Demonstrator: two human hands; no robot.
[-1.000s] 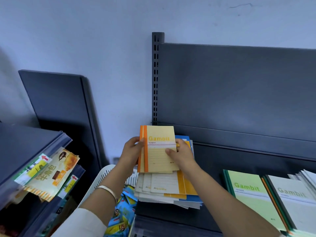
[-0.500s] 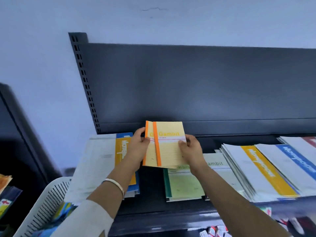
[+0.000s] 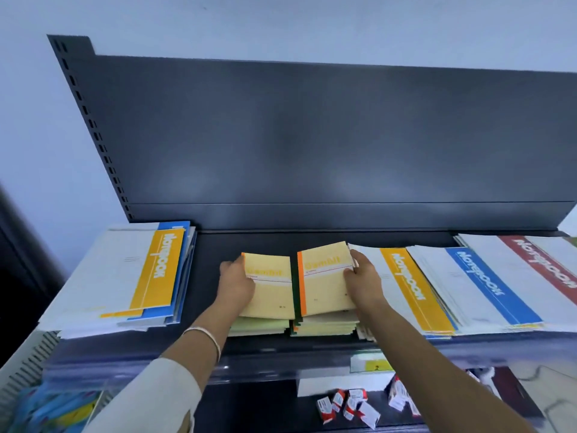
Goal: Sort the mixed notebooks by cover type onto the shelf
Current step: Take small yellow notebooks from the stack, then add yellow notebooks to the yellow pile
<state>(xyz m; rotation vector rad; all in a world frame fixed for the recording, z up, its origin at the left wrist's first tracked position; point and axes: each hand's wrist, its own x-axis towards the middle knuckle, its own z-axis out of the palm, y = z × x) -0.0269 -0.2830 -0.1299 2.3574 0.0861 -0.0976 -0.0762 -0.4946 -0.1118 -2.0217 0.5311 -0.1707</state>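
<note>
At the front middle of the shelf (image 3: 215, 245), the left hand (image 3: 235, 285) grips a yellow Gambit notebook (image 3: 271, 292), the right hand (image 3: 362, 282) pinches an orange-spined notebook (image 3: 323, 285), both atop stacks

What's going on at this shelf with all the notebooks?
A person is sorting notebooks on a dark shelf. Their left hand holds a small yellow notebook atop one low stack, and their right hand holds an orange-spined notebook atop the stack beside it. A mixed pile of larger notebooks lies at the left; a fanned row with yellow, blue and red bands lies at the right.
</note>
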